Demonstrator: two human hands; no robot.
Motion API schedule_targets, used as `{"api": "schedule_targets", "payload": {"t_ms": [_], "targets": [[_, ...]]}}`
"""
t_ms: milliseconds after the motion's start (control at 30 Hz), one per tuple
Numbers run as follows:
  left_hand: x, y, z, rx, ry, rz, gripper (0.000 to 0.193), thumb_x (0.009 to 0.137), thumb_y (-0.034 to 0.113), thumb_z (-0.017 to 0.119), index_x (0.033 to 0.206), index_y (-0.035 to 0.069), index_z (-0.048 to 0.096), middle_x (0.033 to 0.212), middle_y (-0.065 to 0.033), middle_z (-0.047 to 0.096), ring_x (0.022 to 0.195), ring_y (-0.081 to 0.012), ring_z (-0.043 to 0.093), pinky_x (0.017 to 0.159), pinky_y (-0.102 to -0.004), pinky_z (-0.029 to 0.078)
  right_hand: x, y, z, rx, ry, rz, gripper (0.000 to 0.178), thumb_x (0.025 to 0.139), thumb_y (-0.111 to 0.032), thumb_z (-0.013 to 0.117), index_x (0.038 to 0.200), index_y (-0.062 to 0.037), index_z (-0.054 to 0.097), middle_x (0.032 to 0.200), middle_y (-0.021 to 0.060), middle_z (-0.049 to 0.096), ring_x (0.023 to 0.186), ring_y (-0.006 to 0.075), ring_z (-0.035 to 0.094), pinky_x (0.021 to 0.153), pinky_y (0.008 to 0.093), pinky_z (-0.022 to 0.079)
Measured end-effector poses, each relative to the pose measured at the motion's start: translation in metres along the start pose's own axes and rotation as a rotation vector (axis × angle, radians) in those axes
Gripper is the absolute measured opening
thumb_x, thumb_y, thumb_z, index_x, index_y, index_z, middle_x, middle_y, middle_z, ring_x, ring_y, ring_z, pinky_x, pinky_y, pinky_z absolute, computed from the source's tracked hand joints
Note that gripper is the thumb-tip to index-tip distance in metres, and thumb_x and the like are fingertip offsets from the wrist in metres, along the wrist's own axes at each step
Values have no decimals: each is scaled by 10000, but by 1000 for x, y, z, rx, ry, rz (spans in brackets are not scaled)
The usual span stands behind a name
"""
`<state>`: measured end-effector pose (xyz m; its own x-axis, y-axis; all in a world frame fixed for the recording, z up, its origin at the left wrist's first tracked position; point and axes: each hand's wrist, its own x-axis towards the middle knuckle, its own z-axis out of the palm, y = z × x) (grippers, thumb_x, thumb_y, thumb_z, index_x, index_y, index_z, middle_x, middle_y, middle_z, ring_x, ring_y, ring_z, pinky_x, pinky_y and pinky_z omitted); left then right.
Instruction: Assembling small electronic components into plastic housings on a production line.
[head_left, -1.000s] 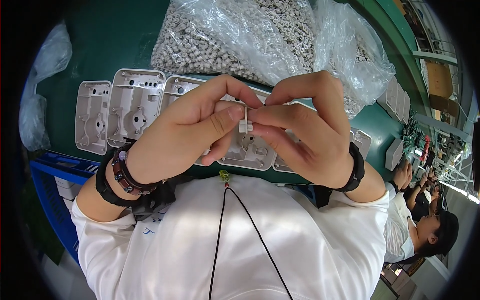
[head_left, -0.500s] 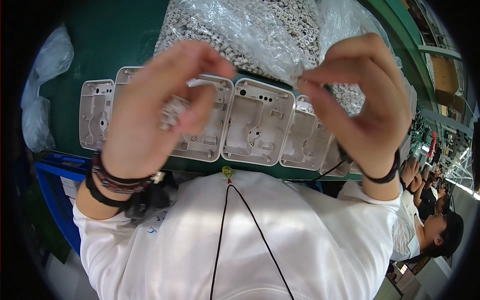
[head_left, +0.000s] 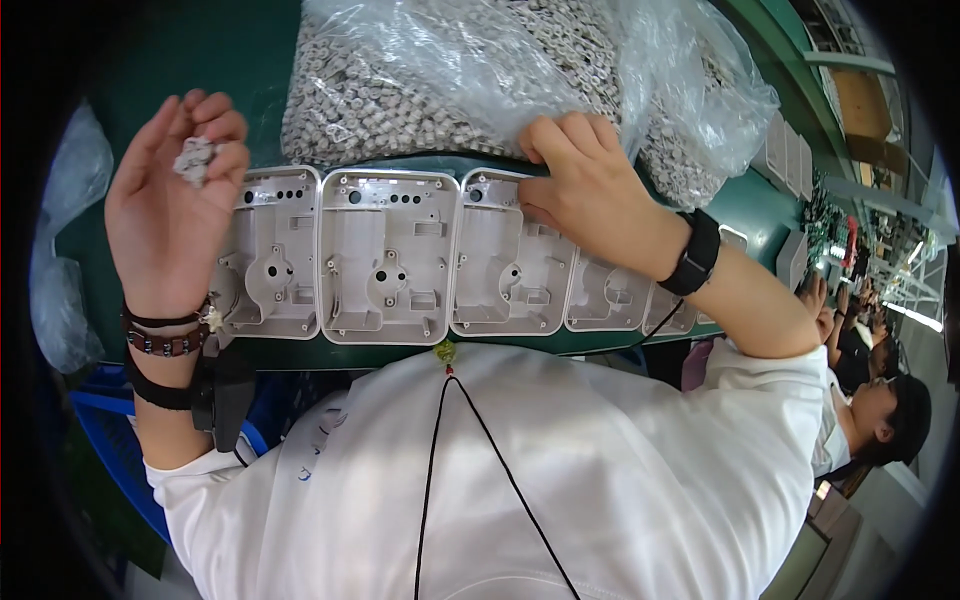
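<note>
Grey plastic housings (head_left: 388,255) rowed left-right, left hand (head_left: 175,210) pinching small parts (head_left: 195,158)

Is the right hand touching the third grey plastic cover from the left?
Touching. The head view shows the right hand with fingertips resting on the top edge of the third plastic cover.

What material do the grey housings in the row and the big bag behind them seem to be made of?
The grey housings look like moulded plastic with a matte finish: they show thin even walls, round bosses and screw holes, and no metallic shine. The big bag seems to be thin clear plastic film: it is see-through, wrinkled and glossy with white glare, and many small pale parts show through it.
</note>
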<state>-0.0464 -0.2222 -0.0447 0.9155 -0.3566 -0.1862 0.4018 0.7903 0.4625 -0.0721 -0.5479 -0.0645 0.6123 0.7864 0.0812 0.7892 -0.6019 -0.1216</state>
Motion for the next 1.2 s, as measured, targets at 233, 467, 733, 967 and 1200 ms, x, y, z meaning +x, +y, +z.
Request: {"api": "schedule_targets", "payload": {"t_ms": [233,467,733,967,1200], "targets": [[-10,-33,0,153,89,-78,191,850,3,467,1036,-38,482,1004,-124,496,951,-195,500,809,-276,420,-5,-2,-5,-18,-12,26,173,659,-91,646,832,-103,655,1050,68,489,963,243,451,853,364,342],[-17,-44,19,333,116,-247,211,934,126,454,1090,-12,491,1070,-123,533,1032,-215,546,895,-306,473,34,-7,-56,194,149,52,237,677,-31,662,910,-75,648,1005,69,518,924,263,481,797,362,374],[-13,-52,13,182,-32,-305,319,968,243,401,1153,-7,471,1129,-95,519,1008,-181,568,880,-315,500,90,-54,-27,368,292,49,196,677,-76,681,864,-85,623,909,40,522,855,238,487,758,345,349],[-17,-47,12,180,-99,-254,313,963,210,416,1187,-7,441,1108,-75,514,1037,-168,548,947,-335,464,99,-48,-26,386,288,17,189,652,-117,707,797,-111,586,871,3,517,838,207,490,744,331,329],[-15,-41,10,409,-11,-319,240,949,178,459,1137,29,468,937,-22,512,844,-94,517,741,-238,466,93,-43,-36,204,284,51,188,644,-114,709,754,-117,556,827,-2,521,800,205,511,734,326,325]]}}
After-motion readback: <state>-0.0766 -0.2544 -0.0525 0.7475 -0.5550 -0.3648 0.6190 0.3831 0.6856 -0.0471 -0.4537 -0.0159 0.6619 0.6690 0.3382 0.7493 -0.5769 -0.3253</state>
